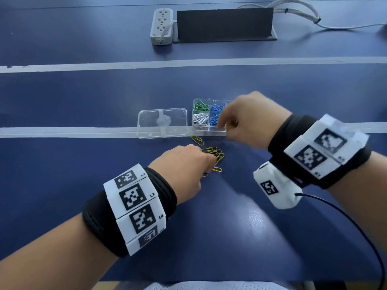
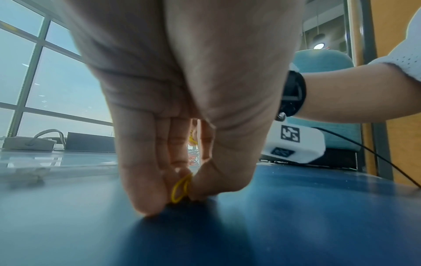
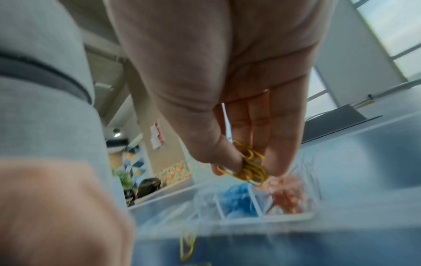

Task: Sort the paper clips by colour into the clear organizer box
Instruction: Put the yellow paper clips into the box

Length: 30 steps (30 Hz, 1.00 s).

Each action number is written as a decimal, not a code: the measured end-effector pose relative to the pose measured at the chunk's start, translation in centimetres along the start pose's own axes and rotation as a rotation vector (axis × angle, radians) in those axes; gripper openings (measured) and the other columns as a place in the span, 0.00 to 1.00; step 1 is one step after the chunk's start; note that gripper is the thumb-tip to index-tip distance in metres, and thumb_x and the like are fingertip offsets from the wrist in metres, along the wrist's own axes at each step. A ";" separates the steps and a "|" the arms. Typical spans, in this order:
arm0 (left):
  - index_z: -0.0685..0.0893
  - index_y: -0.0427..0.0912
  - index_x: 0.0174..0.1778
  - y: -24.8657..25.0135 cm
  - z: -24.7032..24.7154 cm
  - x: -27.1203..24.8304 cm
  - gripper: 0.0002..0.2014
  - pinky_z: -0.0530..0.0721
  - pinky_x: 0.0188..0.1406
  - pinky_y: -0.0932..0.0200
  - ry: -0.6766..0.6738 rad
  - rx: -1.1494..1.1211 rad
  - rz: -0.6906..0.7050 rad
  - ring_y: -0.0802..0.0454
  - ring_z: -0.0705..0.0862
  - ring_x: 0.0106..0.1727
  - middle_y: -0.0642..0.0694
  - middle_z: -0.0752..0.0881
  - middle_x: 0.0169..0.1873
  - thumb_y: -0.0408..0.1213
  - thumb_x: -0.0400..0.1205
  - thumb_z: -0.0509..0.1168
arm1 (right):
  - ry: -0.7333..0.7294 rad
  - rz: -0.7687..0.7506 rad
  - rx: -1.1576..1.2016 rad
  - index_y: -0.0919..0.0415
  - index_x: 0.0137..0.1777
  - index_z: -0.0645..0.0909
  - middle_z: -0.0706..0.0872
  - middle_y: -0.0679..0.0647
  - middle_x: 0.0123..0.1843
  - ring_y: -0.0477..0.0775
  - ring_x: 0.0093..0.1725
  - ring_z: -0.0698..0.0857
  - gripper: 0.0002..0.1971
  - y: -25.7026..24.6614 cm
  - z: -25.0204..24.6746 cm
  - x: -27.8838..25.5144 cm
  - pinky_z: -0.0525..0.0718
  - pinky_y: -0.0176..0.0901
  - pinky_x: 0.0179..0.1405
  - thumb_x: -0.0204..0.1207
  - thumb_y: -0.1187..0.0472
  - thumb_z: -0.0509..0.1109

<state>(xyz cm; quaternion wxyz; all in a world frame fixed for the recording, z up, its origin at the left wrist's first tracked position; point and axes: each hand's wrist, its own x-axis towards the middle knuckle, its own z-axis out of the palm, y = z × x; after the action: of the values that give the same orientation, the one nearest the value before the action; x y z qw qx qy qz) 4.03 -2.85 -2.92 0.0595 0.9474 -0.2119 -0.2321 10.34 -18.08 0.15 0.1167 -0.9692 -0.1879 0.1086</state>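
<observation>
The clear organizer box (image 1: pixel 200 127) sits mid-table with green clips (image 1: pixel 200 107), white clips (image 1: pixel 200 119) and blue clips (image 1: pixel 216 114) in separate compartments; the right wrist view also shows red clips (image 3: pixel 288 196) beside the blue clips (image 3: pixel 238 201). My right hand (image 1: pixel 227 124) hovers over the box's near right part, pinching a bunch of yellow clips (image 3: pixel 249 164) between thumb and fingers. My left hand (image 1: pixel 206 164) is down on a small pile of yellow clips (image 1: pixel 215 155) on the table, pinching one yellow clip (image 2: pixel 181 188).
The box's clear lid (image 1: pixel 162 123) lies just left of it. One yellow clip (image 1: pixel 196 139) lies alone in front of the box. A power strip (image 1: pixel 161 26) and a dark stand (image 1: pixel 225 23) sit at the back. A black cable (image 1: pixel 345 222) trails from my right wrist.
</observation>
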 end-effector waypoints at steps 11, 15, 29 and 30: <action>0.75 0.49 0.48 -0.1 -0.5 0.2 0.11 0.78 0.48 0.54 -0.074 -0.020 -0.022 0.45 0.77 0.49 0.51 0.74 0.43 0.30 0.74 0.59 | 0.165 0.155 0.146 0.53 0.51 0.89 0.79 0.53 0.38 0.54 0.42 0.78 0.17 3.0 -0.6 4.2 0.75 0.36 0.49 0.73 0.68 0.61; 0.84 0.47 0.44 -0.4 -1.7 0.2 0.10 0.79 0.45 0.60 -0.036 -0.074 0.031 0.51 0.76 0.43 0.53 0.77 0.37 0.31 0.73 0.60 | 0.160 0.147 0.172 0.51 0.52 0.89 0.81 0.49 0.36 0.54 0.41 0.79 0.18 3.0 -1.0 3.9 0.77 0.36 0.51 0.74 0.67 0.60; 0.89 0.44 0.47 0.8 -9.2 9.5 0.07 0.77 0.45 0.63 0.354 -0.182 0.004 0.52 0.84 0.46 0.50 0.85 0.38 0.33 0.77 0.68 | 0.050 0.277 0.156 0.51 0.66 0.80 0.84 0.57 0.66 0.60 0.65 0.80 0.21 5.0 -0.7 1.1 0.77 0.45 0.63 0.77 0.66 0.57; 0.90 0.44 0.47 1.0 -9.2 10.1 0.07 0.77 0.44 0.62 0.356 -0.175 -0.002 0.51 0.85 0.46 0.50 0.86 0.39 0.33 0.76 0.69 | 0.025 0.304 0.155 0.51 0.68 0.78 0.82 0.57 0.67 0.60 0.65 0.79 0.22 5.3 -0.5 0.9 0.77 0.45 0.63 0.77 0.66 0.57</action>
<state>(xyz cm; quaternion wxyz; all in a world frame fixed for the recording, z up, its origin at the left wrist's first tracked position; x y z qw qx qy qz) 16.05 -7.97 1.28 0.1779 0.9649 -0.1763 -0.0784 13.09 -22.56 -0.96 0.1755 -0.9758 -0.0290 0.1270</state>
